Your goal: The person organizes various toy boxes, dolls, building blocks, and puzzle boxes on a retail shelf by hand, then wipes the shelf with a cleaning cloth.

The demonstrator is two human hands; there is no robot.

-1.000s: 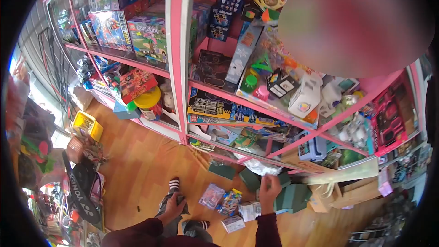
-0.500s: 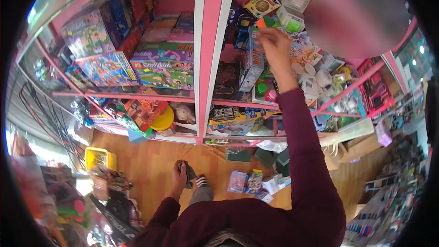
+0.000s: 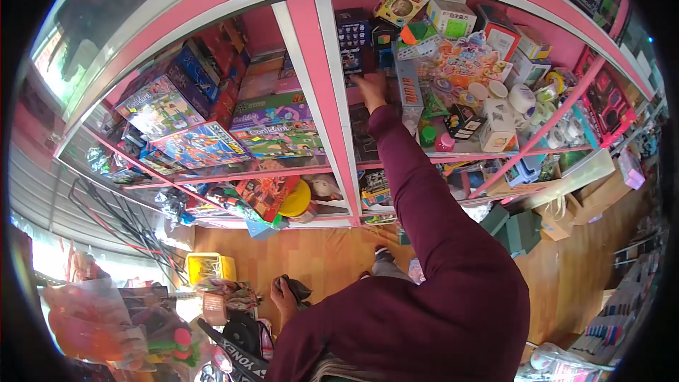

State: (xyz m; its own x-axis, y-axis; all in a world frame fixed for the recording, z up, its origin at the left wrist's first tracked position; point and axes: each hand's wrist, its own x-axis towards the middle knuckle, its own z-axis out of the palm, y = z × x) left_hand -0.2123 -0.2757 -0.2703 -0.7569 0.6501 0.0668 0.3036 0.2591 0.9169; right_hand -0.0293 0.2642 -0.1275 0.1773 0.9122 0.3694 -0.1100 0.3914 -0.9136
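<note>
My right hand [image 3: 373,92] reaches into the right compartment of a pink-framed cabinet [image 3: 304,25], beside an upright grey-blue box [image 3: 409,92] and below a dark blue box [image 3: 352,37]. Its fingers are partly hidden in shadow, and whether they touch anything is unclear. Low down, my left hand [image 3: 284,299] is closed on a dark cloth [image 3: 297,288]. Right of the upright box lie a colourful picture package [image 3: 470,64], a white cube box [image 3: 451,20] and a black box [image 3: 464,122].
Boxed toys [image 3: 277,131] fill the left compartment. A yellow basket [image 3: 211,269] stands on the wooden floor [image 3: 322,255] near bagged goods and a black YONEX bag [image 3: 237,354]. Green boxes [image 3: 522,232] and cardboard boxes [image 3: 598,198] sit at the lower right.
My right hand has moved left past the upright box, deeper among the goods. The view has shifted, and my body leans closer to the cabinet. My left hand still holds the dark cloth.
</note>
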